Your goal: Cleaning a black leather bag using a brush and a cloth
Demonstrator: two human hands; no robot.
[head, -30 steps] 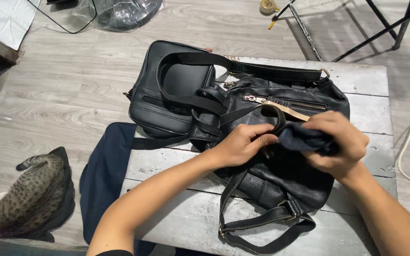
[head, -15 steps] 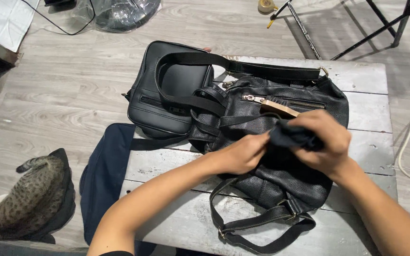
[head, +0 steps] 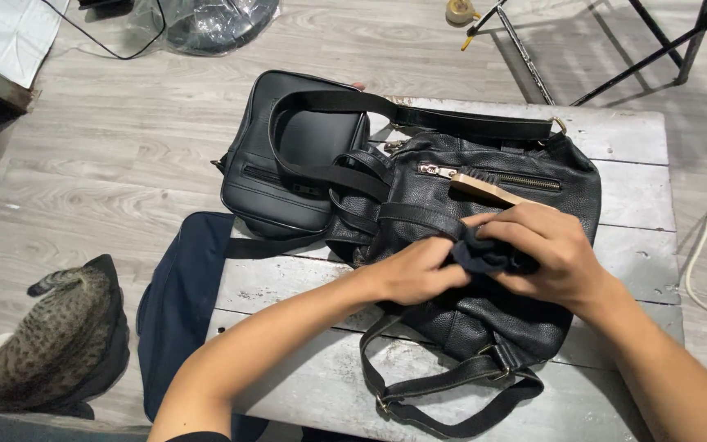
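Both hands meet over the black leather backpack [head: 484, 319] lying on the pale wooden table [head: 632, 139] — the right hand [head: 546, 254] clutches a bunched dark cloth [head: 480, 255], the left hand [head: 415, 270] pinches its near edge. A tan rectangular tag [head: 484, 190] lies by the backpack's zipper — just above the hands.

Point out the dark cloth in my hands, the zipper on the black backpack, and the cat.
dark cloth [head: 483, 255], head view, on the bunched middle between both hands.
zipper [head: 525, 180], head view, on the metal teeth of the backpack's front pocket.
cat [head: 47, 340], head view, on its striped back.
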